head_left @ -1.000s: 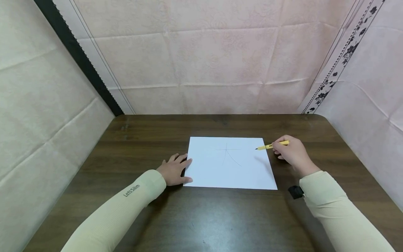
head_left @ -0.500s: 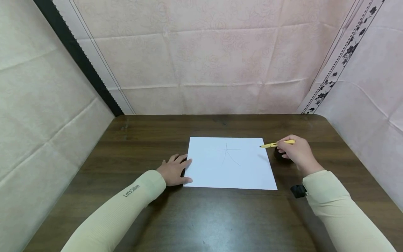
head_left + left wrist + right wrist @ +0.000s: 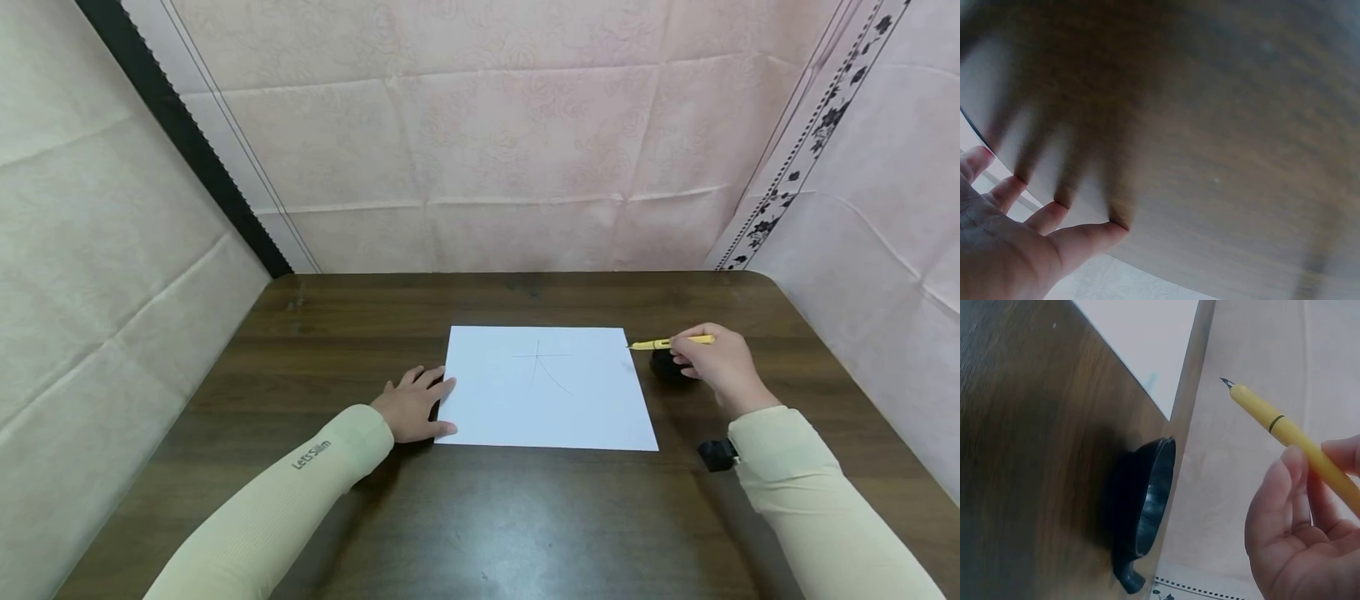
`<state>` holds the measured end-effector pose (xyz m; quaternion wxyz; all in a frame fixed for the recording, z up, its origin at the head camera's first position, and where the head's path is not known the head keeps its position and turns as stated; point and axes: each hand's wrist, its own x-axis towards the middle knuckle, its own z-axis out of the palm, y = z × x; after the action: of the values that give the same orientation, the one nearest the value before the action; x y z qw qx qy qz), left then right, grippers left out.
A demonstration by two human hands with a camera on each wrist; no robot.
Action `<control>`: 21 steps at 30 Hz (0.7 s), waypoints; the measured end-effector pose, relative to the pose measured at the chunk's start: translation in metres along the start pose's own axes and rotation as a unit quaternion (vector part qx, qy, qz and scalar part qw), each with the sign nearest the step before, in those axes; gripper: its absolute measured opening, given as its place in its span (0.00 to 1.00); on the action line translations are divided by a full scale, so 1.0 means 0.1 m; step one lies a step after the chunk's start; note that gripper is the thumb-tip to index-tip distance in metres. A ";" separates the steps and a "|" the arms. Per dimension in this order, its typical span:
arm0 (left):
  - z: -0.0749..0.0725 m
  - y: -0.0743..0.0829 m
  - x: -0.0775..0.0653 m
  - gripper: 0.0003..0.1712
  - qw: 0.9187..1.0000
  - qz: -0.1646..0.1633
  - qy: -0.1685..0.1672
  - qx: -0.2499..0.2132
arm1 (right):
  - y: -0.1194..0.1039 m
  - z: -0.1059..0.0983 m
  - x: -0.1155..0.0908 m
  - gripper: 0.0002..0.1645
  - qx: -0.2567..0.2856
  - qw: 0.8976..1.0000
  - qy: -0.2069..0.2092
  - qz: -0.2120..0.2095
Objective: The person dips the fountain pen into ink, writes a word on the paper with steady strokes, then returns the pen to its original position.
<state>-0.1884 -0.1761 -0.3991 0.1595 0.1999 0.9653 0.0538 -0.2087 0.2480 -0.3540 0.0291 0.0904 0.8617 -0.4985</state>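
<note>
A white sheet of paper [image 3: 592, 408] lies on the dark wooden table, with a few thin pen strokes near its upper middle. Fingers spread, my left hand [image 3: 411, 408] rests at the sheet's left edge, thumb and fingertips on the paper. My right hand [image 3: 722, 367] pinches a yellow fountain pen [image 3: 1285, 428] between thumb and fingers, in the air by the sheet's upper right edge. Its metal nib points left. Below the pen, a black dish [image 3: 1147, 500] with a small curved stub stands on the table; in the head view the right hand partly covers it.
The wooden table [image 3: 360, 333] reaches back to a pale cloth wall [image 3: 525, 142]. Cloth hangs on both sides too, with a dark band at left and a floral strip [image 3: 813, 150] at right. A black device [image 3: 717, 455] is on the right wrist.
My right hand has moved rightward with the pen, from above the paper to its right edge, uncovering more of the black dish. The left hand stays in place on the sheet.
</note>
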 end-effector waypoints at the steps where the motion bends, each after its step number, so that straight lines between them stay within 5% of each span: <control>1: 0.00 0.00 0.00 0.44 1.000 -0.001 0.000 0.000 | 0.01 -0.01 0.00 0.21 0.002 1.000 0.001 0.001; 21: 0.06 -0.05 0.05 0.45 1.000 -0.003 0.001 -0.002 | 0.18 -0.22 0.03 0.16 0.049 0.998 0.037 0.013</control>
<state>-0.1923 -0.1785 -0.4067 0.1593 0.1969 0.9658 0.0554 -0.2078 0.2763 -0.3590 -0.0004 0.1213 0.8355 -0.5359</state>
